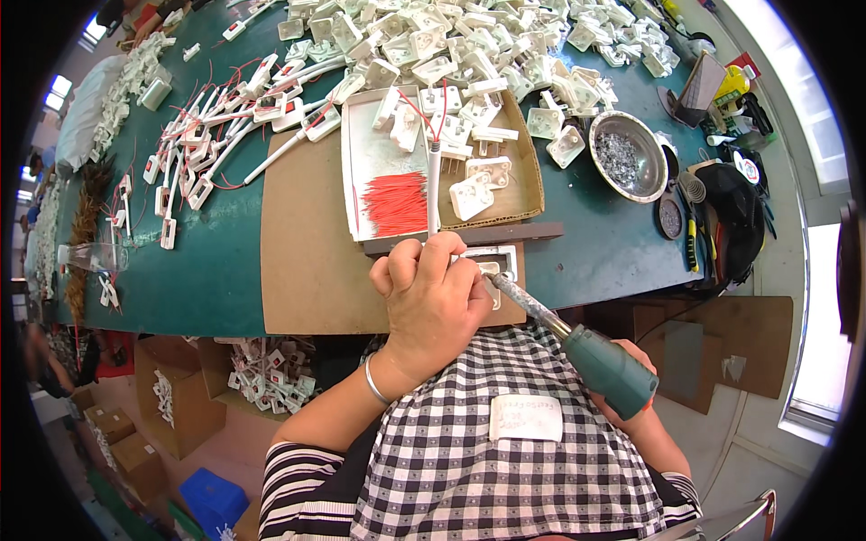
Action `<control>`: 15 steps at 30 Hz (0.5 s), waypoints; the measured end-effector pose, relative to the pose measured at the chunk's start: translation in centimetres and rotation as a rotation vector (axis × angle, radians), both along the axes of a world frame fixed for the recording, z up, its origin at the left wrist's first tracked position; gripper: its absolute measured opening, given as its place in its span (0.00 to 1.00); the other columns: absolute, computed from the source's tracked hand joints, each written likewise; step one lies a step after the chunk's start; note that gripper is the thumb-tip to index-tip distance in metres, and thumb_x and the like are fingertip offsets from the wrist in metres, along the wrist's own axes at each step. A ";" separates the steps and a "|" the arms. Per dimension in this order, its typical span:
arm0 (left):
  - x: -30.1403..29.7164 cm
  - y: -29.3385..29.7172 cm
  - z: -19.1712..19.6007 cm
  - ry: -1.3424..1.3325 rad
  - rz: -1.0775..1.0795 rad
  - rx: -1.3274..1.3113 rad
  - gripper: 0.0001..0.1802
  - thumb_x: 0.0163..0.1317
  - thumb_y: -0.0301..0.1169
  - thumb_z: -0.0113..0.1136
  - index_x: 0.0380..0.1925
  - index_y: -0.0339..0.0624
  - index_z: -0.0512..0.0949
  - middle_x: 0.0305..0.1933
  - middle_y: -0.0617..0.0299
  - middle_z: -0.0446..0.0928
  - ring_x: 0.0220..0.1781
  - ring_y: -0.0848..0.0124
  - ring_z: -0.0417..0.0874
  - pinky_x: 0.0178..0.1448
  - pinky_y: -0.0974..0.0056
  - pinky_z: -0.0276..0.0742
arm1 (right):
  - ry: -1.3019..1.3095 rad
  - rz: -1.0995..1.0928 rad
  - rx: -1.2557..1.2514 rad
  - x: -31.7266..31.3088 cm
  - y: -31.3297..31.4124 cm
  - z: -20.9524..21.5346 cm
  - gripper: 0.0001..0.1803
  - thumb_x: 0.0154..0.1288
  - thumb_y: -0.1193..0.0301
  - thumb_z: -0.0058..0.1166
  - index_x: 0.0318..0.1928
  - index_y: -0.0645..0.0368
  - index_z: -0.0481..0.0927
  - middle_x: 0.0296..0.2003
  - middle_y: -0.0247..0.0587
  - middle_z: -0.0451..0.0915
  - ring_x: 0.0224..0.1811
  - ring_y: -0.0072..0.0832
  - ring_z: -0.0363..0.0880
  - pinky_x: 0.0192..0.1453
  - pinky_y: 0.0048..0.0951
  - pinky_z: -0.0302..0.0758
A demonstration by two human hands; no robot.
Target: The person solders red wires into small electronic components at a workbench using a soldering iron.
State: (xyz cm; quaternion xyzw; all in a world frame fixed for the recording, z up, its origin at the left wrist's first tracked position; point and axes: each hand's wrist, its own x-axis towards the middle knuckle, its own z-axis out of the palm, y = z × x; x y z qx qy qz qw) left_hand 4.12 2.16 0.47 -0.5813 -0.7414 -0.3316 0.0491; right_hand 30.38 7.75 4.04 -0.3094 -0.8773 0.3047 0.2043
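Observation:
My left hand [437, 293] is closed near the table's front edge. Its fingers wrap the lower end of a white cable [433, 185], from whose top two red wires stick up. Under the fingertips a white plastic housing [493, 270] is partly hidden. My right hand [629, 417] grips the green handle of a soldering iron [606, 365] from behind. Its metal tip points up and left, reaching the housing beside my left fingers. Whether the tip touches anything there, I cannot tell.
A shallow cardboard box [534, 185] holds cut red wires [395, 203] and white plastic parts. Behind lies a large heap of white housings [433, 41]. Wired assemblies [194, 135] lie to the left. At right stand a metal bowl [653, 149] and pliers [692, 243].

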 end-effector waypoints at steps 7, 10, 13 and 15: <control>0.0 0.0 0.0 -0.006 -0.003 -0.013 0.08 0.40 0.30 0.65 0.17 0.51 0.73 0.43 0.70 0.69 0.50 0.64 0.63 0.53 0.57 0.51 | -0.012 0.023 0.029 0.2 0.2 0.1 0.14 0.48 0.67 0.60 0.38 0.58 0.80 0.35 0.42 0.79 0.35 0.39 0.79 0.41 0.33 0.75; 0.0 0.0 0.0 -0.009 -0.005 -0.020 0.08 0.41 0.30 0.65 0.17 0.51 0.74 0.43 0.70 0.69 0.50 0.64 0.63 0.53 0.57 0.51 | -0.060 0.016 -0.036 0.0 0.2 0.6 0.17 0.48 0.68 0.61 0.39 0.62 0.79 0.34 0.43 0.79 0.34 0.37 0.79 0.40 0.31 0.76; 0.0 0.0 0.0 -0.004 0.003 -0.017 0.08 0.40 0.30 0.65 0.17 0.51 0.74 0.42 0.70 0.69 0.50 0.64 0.63 0.53 0.57 0.51 | -0.108 0.008 -0.100 -0.2 0.3 1.2 0.19 0.48 0.69 0.62 0.41 0.65 0.78 0.33 0.44 0.80 0.33 0.35 0.80 0.38 0.28 0.76; -0.1 0.0 -0.1 -0.007 -0.003 -0.009 0.07 0.41 0.30 0.64 0.18 0.50 0.73 0.44 0.70 0.69 0.50 0.64 0.62 0.52 0.56 0.51 | -0.141 0.002 -0.141 -0.2 0.3 1.4 0.21 0.47 0.69 0.63 0.42 0.67 0.77 0.32 0.45 0.80 0.32 0.34 0.80 0.37 0.26 0.76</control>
